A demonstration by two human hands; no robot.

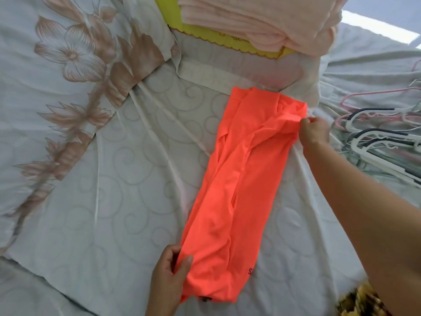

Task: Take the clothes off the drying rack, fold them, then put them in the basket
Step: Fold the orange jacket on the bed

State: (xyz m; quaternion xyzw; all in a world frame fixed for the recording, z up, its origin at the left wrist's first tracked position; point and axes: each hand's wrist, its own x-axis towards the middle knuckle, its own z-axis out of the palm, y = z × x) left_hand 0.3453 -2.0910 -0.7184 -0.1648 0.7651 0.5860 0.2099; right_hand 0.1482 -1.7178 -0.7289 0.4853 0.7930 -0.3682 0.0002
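Note:
A bright orange garment (pixel 239 183) lies folded into a long narrow strip on the white bedsheet (pixel 127 183). My left hand (pixel 169 275) grips its near lower-left corner, thumb on top of the fabric. My right hand (pixel 315 132) pinches the far right edge of the garment near its top. A yellow-green basket (pixel 205 33) stands at the top of the view beyond the garment, filled with folded pale pink cloth (pixel 262 19). The drying rack is out of sight.
A pile of pink, white and dark hangers (pixel 378 131) lies on the bed to the right. A floral-patterned cover (pixel 75 65) spreads over the left part of the bed. Something yellow and black (pixel 364 302) shows at the bottom right corner.

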